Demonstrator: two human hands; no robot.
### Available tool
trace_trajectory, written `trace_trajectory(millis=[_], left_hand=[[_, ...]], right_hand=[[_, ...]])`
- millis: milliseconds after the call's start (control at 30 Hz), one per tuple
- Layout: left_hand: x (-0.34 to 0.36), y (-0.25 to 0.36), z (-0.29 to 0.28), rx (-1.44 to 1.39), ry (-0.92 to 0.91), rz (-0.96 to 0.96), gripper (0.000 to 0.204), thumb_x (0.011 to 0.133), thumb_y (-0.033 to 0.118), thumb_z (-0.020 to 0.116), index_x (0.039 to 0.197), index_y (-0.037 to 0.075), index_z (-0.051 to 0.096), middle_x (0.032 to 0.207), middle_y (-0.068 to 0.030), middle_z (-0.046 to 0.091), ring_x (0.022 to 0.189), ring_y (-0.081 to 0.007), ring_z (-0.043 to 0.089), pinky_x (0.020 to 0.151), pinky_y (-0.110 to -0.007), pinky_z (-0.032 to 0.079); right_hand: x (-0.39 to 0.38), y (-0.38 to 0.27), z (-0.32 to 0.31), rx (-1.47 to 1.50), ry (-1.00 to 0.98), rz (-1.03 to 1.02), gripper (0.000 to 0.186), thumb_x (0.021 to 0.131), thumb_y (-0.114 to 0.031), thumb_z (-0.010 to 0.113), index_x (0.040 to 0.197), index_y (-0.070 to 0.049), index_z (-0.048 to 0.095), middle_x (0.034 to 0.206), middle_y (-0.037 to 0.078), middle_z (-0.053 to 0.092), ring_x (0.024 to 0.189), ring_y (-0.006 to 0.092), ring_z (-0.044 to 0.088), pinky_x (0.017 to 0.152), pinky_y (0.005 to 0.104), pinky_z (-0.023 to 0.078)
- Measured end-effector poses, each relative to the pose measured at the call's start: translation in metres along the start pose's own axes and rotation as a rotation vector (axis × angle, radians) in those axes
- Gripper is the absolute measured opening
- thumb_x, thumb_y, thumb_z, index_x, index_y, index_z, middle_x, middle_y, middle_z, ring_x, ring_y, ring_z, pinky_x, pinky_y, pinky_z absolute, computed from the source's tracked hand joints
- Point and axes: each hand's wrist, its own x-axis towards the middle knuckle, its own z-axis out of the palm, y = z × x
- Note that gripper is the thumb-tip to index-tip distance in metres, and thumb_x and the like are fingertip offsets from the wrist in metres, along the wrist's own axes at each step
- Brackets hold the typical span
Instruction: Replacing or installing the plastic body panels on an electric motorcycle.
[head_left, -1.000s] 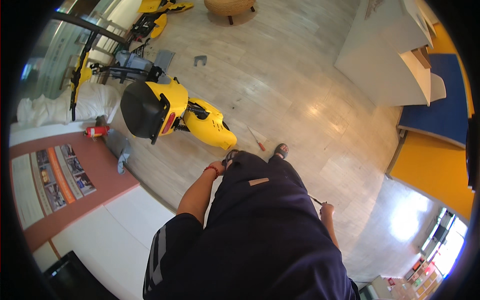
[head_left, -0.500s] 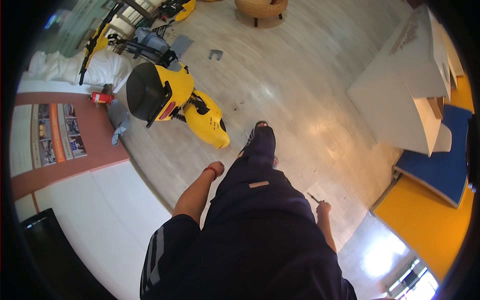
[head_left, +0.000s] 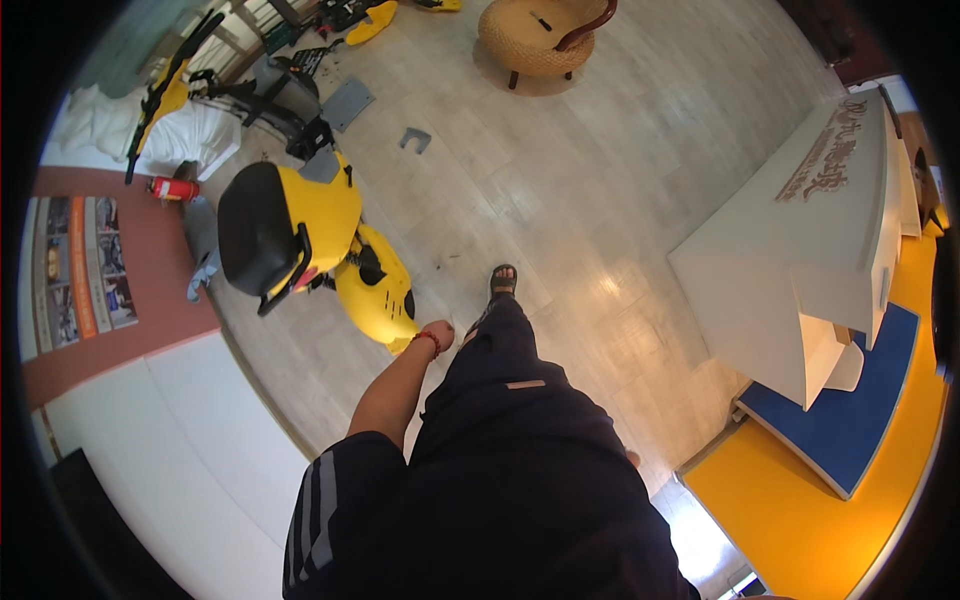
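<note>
My left hand (head_left: 438, 332) hangs at the left of my body with its fingers curled in, a red bead bracelet (head_left: 428, 343) on the wrist. Nothing shows in it. It is nearest to the rear of a yellow scooter (head_left: 372, 290) with a black seat (head_left: 255, 222), and I see no clear contact. Only a sliver of my right hand (head_left: 633, 458) shows past my dark clothing; its fingers and anything in them are hidden. One sandalled foot (head_left: 503, 280) is forward on the floor.
Grey panels (head_left: 347, 104) and a U-shaped grey piece (head_left: 414, 139) lie on the floor. A wicker chair (head_left: 535, 50) with a small dark object on it stands ahead. To the right are a white counter (head_left: 740, 250) and a blue-and-yellow platform (head_left: 840, 400). A fire extinguisher (head_left: 173, 188) stands left.
I have stepped forward; the scooter and counter sit lower in view, and more of the chair shows. My right hand, which held a thin dark tool, has swung back mostly out of sight.
</note>
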Motion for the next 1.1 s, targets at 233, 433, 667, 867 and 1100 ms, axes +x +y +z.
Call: trace_trajectory(millis=[233,433,667,867,1100], left_hand=[[0.06,0.062,-0.147,-0.144,0.166,0.085,0.033,0.084,0.026,0.045,0.103,0.006,0.063,0.106,-0.0186,0.061,0.101,-0.0344,0.057,0.088,-0.039,0.045],[0.083,0.031,-0.191,-0.381,0.256,-0.063,0.035,0.084,0.026,0.045,0.101,0.002,0.063,0.105,-0.0222,0.06,0.101,-0.0367,0.056,0.089,-0.039,0.043],[0.099,-0.058,-0.109,0.427,-0.06,0.005,0.025,0.076,0.018,0.053,0.086,0.001,0.068,0.093,-0.0189,0.065,0.088,-0.0315,0.064,0.076,-0.04,0.051],[0.106,0.019,-0.113,-0.124,-0.227,-0.264,0.029,0.079,0.022,0.049,0.095,0.003,0.066,0.093,-0.0199,0.064,0.088,-0.0329,0.063,0.077,-0.04,0.049],[0.137,0.151,-0.278,-0.726,0.323,-0.379,0.031,0.081,0.024,0.051,0.102,0.004,0.063,0.101,-0.02,0.062,0.097,-0.0348,0.058,0.083,-0.041,0.046]], right_hand=[[0.018,-0.228,-0.054,0.411,0.151,-0.229,0.016,0.08,-0.012,0.053,0.069,-0.001,0.054,0.051,0.004,0.047,0.041,0.0147,0.047,0.038,0.0294,0.037],[0.059,-0.35,-0.058,0.118,0.329,-0.424,0.017,0.078,-0.014,0.055,0.079,0.002,0.059,0.053,0.005,0.05,0.042,0.0133,0.048,0.039,0.0293,0.036],[0.072,-0.482,-0.097,-0.136,0.048,-0.149,0.016,0.076,-0.01,0.058,0.078,0.006,0.061,0.066,0.014,0.061,0.057,0.0231,0.059,0.053,0.0357,0.046],[0.107,-0.652,-0.146,-0.418,-0.005,-0.267,0.02,0.08,-0.015,0.057,0.072,0.003,0.06,0.058,0.011,0.057,0.05,0.0217,0.057,0.047,0.0349,0.044],[0.133,-0.958,-0.156,-0.576,0.038,-0.842,0.018,0.079,-0.015,0.054,0.076,0.002,0.058,0.055,0.008,0.053,0.046,0.0189,0.052,0.043,0.0324,0.042]])
